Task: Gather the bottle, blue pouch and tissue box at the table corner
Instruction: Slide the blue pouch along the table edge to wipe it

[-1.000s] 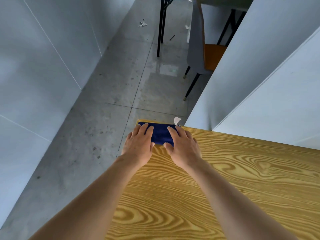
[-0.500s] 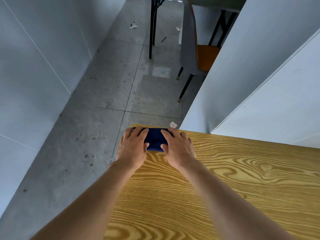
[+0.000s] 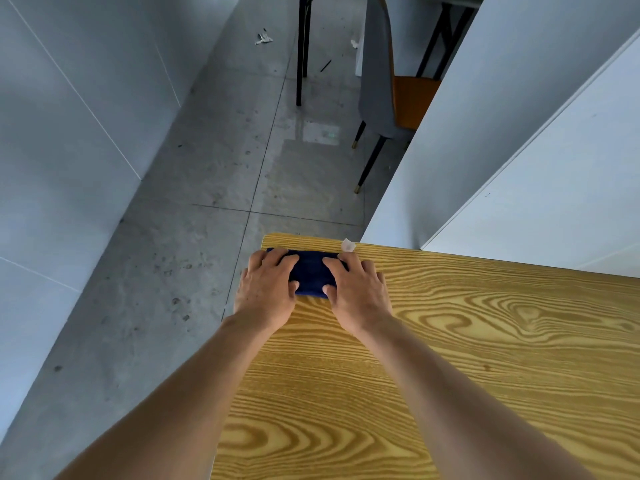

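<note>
Where floor shows — wooden table (image 3: 450, 341) corner

pouch (image 3: 313, 275): dark blue, soft fabric, oblong; lies flat, long side along the table's (image 3: 450, 341) far edge, at the far left corner.
tissue box: white scrap (image 3: 348, 244) shows just right of pouch; box not identifiable.

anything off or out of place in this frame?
On the table, nothing stands out: the blue pouch lies flat at the corner under the left hand and right hand. A small white scrap sits just behind it. Bits of litter lie on the floor beyond. No bottle or tissue box in view.
</note>
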